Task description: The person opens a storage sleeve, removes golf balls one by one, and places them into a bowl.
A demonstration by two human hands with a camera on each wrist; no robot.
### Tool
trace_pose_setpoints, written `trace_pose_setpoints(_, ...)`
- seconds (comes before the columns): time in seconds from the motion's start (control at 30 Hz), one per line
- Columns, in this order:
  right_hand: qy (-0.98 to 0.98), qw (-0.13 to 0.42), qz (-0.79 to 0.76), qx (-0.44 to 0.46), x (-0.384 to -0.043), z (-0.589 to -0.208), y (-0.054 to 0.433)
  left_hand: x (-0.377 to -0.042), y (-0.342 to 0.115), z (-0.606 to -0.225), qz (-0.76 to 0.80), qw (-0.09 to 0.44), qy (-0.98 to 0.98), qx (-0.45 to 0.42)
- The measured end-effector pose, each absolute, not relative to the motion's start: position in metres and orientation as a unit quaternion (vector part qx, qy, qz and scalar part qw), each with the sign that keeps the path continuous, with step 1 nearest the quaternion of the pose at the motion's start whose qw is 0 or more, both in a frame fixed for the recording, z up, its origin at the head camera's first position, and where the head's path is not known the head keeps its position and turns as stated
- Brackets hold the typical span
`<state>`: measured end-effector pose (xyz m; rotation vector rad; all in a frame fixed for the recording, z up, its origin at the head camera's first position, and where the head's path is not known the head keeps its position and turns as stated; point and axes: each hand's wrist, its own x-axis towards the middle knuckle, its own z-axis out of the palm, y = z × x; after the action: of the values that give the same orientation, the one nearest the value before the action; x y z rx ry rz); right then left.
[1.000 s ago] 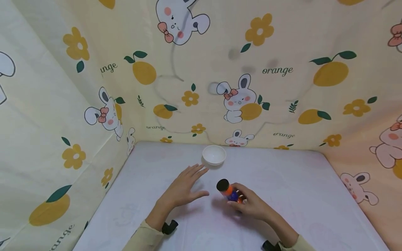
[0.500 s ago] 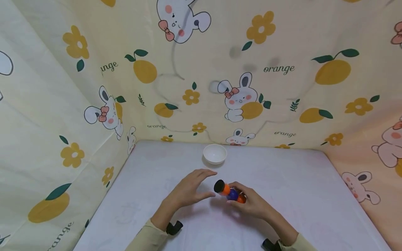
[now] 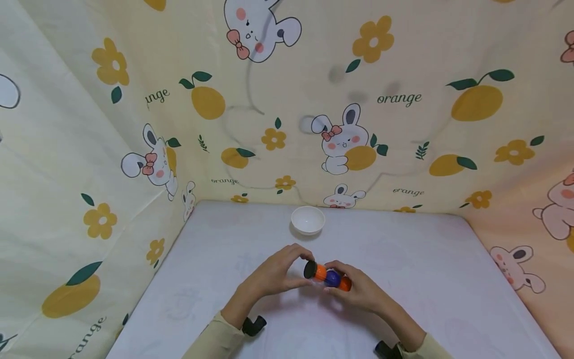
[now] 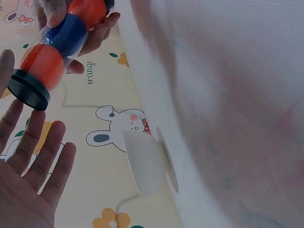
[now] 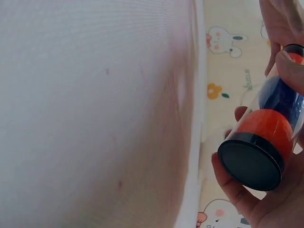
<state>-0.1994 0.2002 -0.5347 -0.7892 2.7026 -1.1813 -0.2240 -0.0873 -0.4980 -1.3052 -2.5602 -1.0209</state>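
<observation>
My right hand (image 3: 358, 290) grips a clear tube (image 3: 332, 277) of balls above the table, tilted, with a black cap on each end. Inside it, orange balls sit on either side of a blue ball (image 4: 68, 35). My left hand (image 3: 273, 273) is at the tube's left cap (image 4: 29, 90), thumb and fingers spread around it. In the left wrist view its fingers look fairly straight; I cannot tell whether they touch the cap. The right wrist view shows the right hand's thumb over the tube and fingers behind it, near the other cap (image 5: 251, 164).
A white bowl (image 3: 308, 221) stands near the back edge of the white-covered table (image 3: 403, 259), beyond the hands. Patterned cloth (image 3: 278, 99) with rabbits and oranges hangs at the back and sides.
My left hand has moved right to the tube's cap, its fingers bending toward it. The tube has tipped lower, its cap swinging left, while the right hand has stayed nearly in place.
</observation>
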Motion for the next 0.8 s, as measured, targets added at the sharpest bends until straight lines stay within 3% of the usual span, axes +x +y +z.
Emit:
trace_pose_setpoints(0.37, 0.882, 0.055, -0.391, -0.258, -0.198, -0.5343, 0.201, -0.2293, -0.0793, -0.5035, -0.362, -0.029, -0.841, -0.4)
trace_pose_setpoints(0.6, 0.882, 0.062, -0.386, -0.262, -0.1981, -0.536, 0.2035, -0.2301, -0.0782, -0.5037, -0.362, -0.032, -0.839, -0.405)
trace_pose_setpoints(0.8, 0.874, 0.102, -0.394, -0.266, -0.1982, -0.5371, 0.2071, -0.2307, -0.0781, -0.5058, -0.382, -0.052, -0.828, -0.408)
